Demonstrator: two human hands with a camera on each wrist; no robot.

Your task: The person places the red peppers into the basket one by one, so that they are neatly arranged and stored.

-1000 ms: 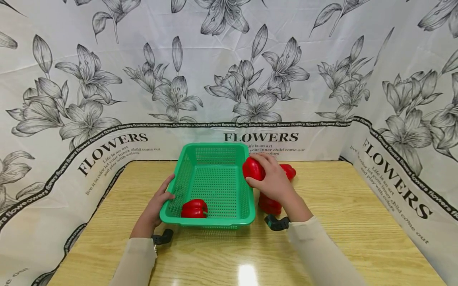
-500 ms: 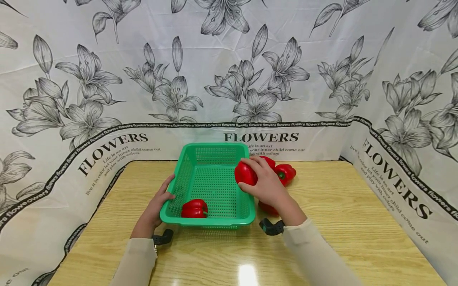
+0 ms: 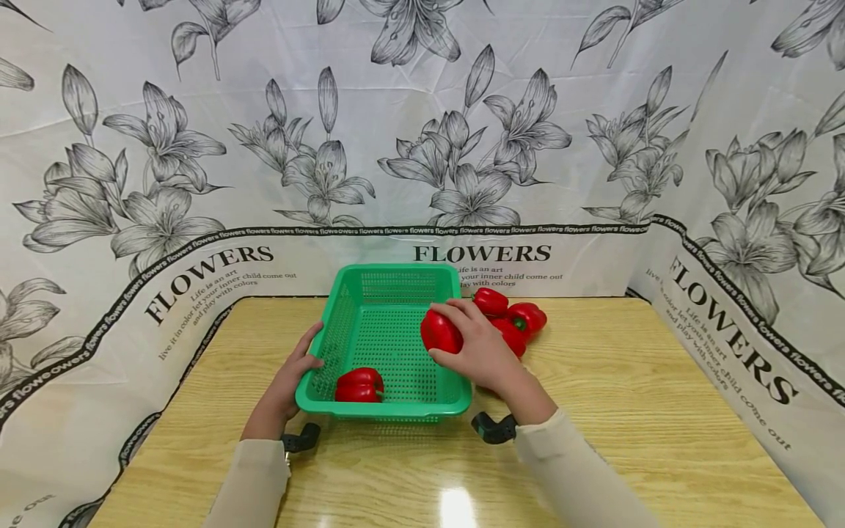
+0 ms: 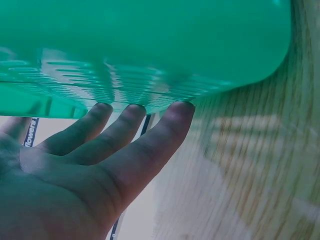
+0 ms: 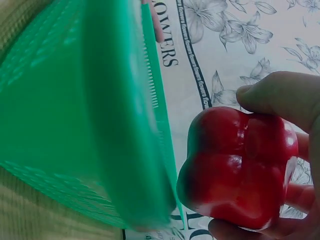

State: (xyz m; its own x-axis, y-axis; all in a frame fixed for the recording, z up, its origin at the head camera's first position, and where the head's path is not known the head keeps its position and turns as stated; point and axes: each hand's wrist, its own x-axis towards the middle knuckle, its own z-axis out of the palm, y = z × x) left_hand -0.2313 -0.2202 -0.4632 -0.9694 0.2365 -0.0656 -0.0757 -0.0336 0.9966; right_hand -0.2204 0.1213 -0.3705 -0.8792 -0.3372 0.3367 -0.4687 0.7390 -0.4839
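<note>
My right hand [image 3: 480, 346] holds a red bell pepper [image 3: 441, 331] over the right side of a green plastic basket [image 3: 385, 409]. The right wrist view shows this pepper's lobed end [image 5: 235, 167], with thumb and fingers around its sides. My left hand [image 3: 290, 374] holds the basket's left side, thumb over the rim. In the left wrist view its fingers [image 4: 150, 145] lie nearly straight against the perforated outer wall [image 4: 135, 82]. Another red bell pepper [image 3: 359, 384] lies inside, in the near left corner.
Several red bell peppers [image 3: 527, 317] lie on the wooden table [image 3: 634, 411] to the right of the basket, partly hidden by my right hand. A flower-printed cloth [image 3: 422, 176] stands behind and along both sides of the table.
My right hand has moved left and slightly toward me with the bell pepper, from the basket's right rim to over its inside. The left hand and basket have stayed put.
</note>
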